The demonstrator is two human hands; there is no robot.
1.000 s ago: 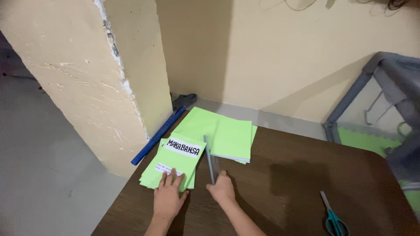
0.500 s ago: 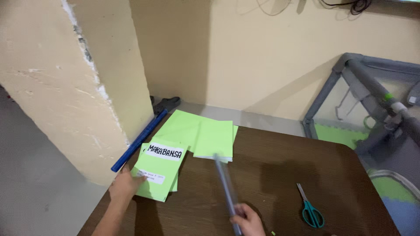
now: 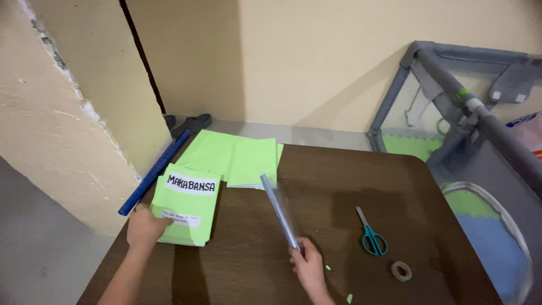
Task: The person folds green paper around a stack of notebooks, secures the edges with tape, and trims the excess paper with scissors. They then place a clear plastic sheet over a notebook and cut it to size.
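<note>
Roll: we see a slim, clear, glossy roll (image 3: 279,212) clenched at its near end in our right hand (image 3: 307,265). It is held above the worktop (image 3: 339,181) and its far end points up and to the left, towards the green sheets.
Roll axis: long and straight, running from the right hand away from us on a slant; the free end lies just beside the near edge of the flat sheets.
Booklets: a small stack of light green booklets (image 3: 189,206) lies to the left of the roll, near but apart from it. The top cover is matt paper with two white labels.
Left hand: our left hand (image 3: 144,226) rests flat on the stack's near left corner, pressing it down rather than gripping it.
Nearer hand: we judge the left hand nearer the stack and the right nearer the roll; the roll lies to the right of the stack.
Sheets: wider green sheets (image 3: 234,152) lie flat beyond the stack, overlapping one another.
Blue tube: a dark blue tube (image 3: 153,172) lies along the worktop's left edge, beside the stack.
Scissors: teal-handled scissors (image 3: 370,231) lie to the right of the roll, well apart.
Tape: a small tape ring (image 3: 401,271) sits near the scissors.
Worktop: dark brown, wood-grained, with rounded corners.
</note>
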